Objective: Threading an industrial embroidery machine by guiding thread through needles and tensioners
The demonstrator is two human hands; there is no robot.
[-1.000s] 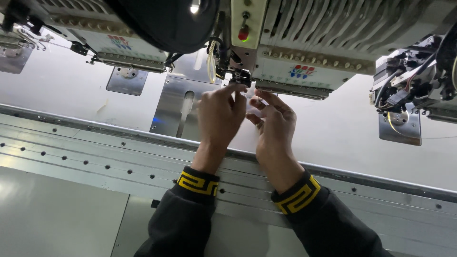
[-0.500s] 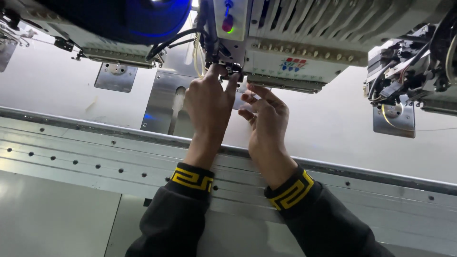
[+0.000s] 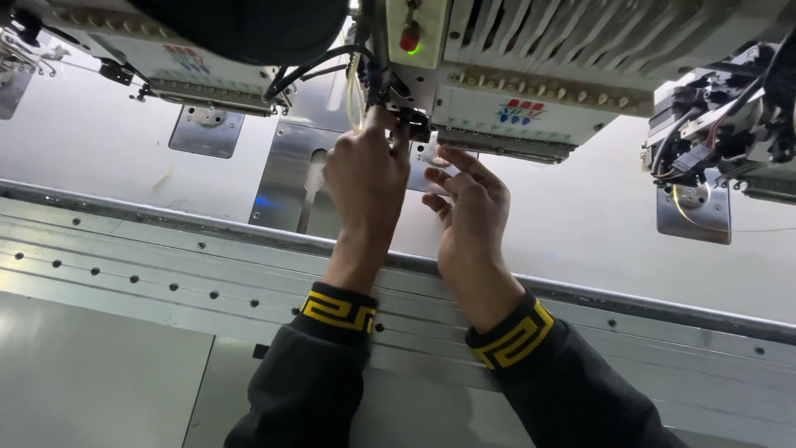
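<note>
The main risk here, as I judge it, is a fingertip caught among the small black parts under the embroidery head (image 3: 531,91), or a fine thread slipped or snapped, since both hands work close against that cramped spot where the view is poor. The left hand (image 3: 365,178) is raised to the lower left corner of the embroidery head, fingers curled tightly and pinched on the small dark fitting (image 3: 412,126) there; what exactly sits between the fingertips is too small to tell. The right hand (image 3: 468,207) is just below and to the right of that fitting, loosely open, fingers spread and slightly bent, index finger stretched up toward the underside of the head; I cannot tell whether it grips anything. A pale yellow tube (image 3: 355,87) hangs just left of the head beside the left hand's knuckles. A green lamp (image 3: 412,50) glows on the head's front. The white fabric sheet (image 3: 580,224) lies beneath, and a ribbed metal rail (image 3: 166,265) runs below both wrists
</note>
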